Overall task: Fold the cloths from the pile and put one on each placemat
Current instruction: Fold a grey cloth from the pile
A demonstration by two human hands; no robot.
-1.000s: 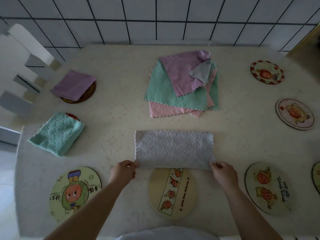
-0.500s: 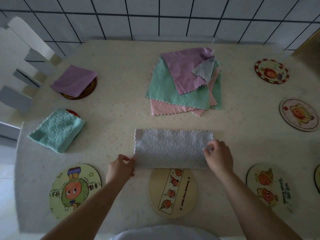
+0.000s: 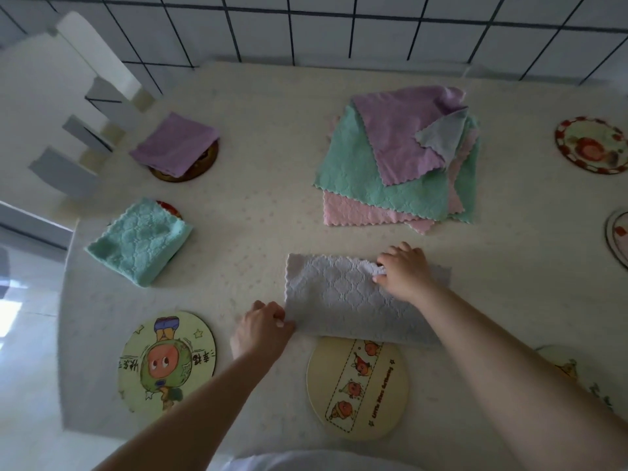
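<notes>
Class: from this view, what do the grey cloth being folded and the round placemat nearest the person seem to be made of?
Grey cloth: soft, matte, plush fabric, probably microfibre; it shows a quilted diamond texture and wavy-cut edges. Round placemat: stiff, flat board with a smooth printed face, possibly wood or coated card; its even rim and cartoon strip suggest this.

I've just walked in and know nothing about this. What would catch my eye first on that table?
Probably the two hands in the middle: the left hand pinches the near left corner of a grey cloth while the right hand grips its right end, drawn in over the cloth. Behind them sits a bright pile of purple, green and pink cloths. Cartoon placemats ring the table; two at far left already carry a folded purple cloth and green cloth.
</notes>
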